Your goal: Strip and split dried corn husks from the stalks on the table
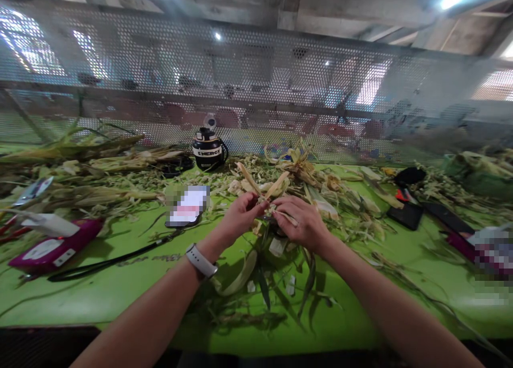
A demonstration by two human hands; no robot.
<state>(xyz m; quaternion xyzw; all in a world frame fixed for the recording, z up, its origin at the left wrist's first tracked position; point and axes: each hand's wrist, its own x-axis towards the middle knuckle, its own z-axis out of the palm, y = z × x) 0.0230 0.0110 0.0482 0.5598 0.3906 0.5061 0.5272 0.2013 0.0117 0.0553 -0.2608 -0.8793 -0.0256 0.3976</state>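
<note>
Near the middle of the green table, my left hand, with a watch on its wrist, is closed on dry tan corn husk strips that spread upward in a V. Close against it, my right hand pinches a thin pale husk strip between thumb and fingers. The two hands nearly touch, and their fingers hide the point where the strips meet. Below them lie a curved pale green husk, dark green leaf pieces and small white scraps.
Heaped husks and shreds cover the table's back. A phone with a black strap, a purple power strip and a black "ENERGY" jug stand left. At right are a black flat case and more scraps. A perforated screen rises behind.
</note>
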